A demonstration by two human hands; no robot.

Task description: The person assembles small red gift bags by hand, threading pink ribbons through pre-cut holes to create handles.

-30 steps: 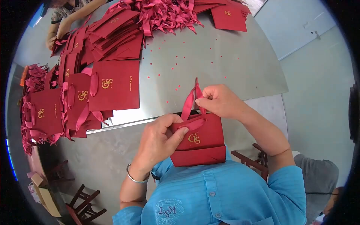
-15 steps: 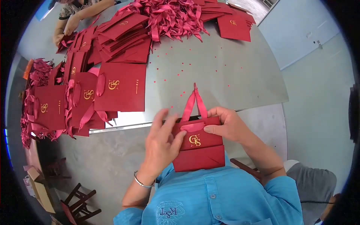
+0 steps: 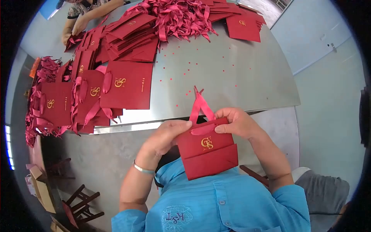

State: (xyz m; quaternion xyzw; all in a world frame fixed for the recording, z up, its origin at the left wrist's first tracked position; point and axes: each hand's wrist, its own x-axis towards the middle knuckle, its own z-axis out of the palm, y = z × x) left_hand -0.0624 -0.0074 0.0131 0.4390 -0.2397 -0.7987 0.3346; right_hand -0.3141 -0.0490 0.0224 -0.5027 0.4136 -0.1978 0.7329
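Note:
A small red paper bag with gold letters is held in front of my blue shirt, its bottom part folded up. One pink ribbon lies across its front; another rises from the top, its two ends crossing above the bag. My right hand grips the top right corner, thumb on the front. At the top left corner my left hand is closed on the bag, its thumb near the ribbon and its other fingers hidden behind.
The metal table carries scattered red dots, a pink ribbon heap and stacked red bags. A co-worker's arms are at the back left. Dark stools stand at lower left; another person's grey-clothed leg is at right.
My left hand has gone from spread fingers over the bag's front to a hold on its top left corner. The bag has tilted slightly, and the raised ribbon ends have shifted left and now cross.

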